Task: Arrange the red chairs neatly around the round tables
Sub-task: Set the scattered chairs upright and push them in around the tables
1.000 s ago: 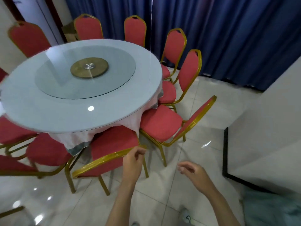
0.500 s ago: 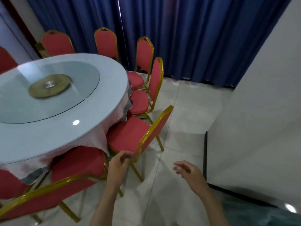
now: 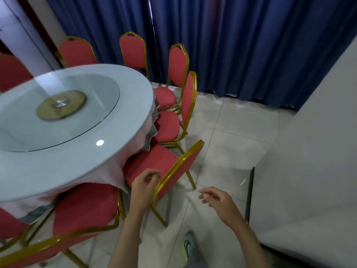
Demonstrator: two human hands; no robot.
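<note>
A round table (image 3: pixel 108 161) with a glass turntable (image 3: pixel 92 117) fills the left. Red chairs with gold frames ring it. One red chair (image 3: pixel 152 161) in front of me has its seat partly under the tablecloth and its backrest (image 3: pixel 185 167) angled toward me. My left hand (image 3: pixel 144 183) hovers over that seat, just left of the backrest frame, fingers loosely curled and holding nothing. My right hand (image 3: pixel 216 200) hangs to the right of the chair over the floor, relaxed and empty. A nearer chair (image 3: pixel 85 207) stands at lower left.
More red chairs (image 3: pixel 168 126) (image 3: pixel 179 64) (image 3: pixel 133 49) stand along the table's far right side. Behind them hangs a blue curtain (image 3: pixel 231 45). A white wall (image 3: pixel 309 171) stands close on the right, with tiled floor between. My shoe (image 3: pixel 188 246) is below.
My left hand has let go of the nearer chair's backrest and moved over to the chair on its right. The view has swung right and drawn closer to that chair.
</note>
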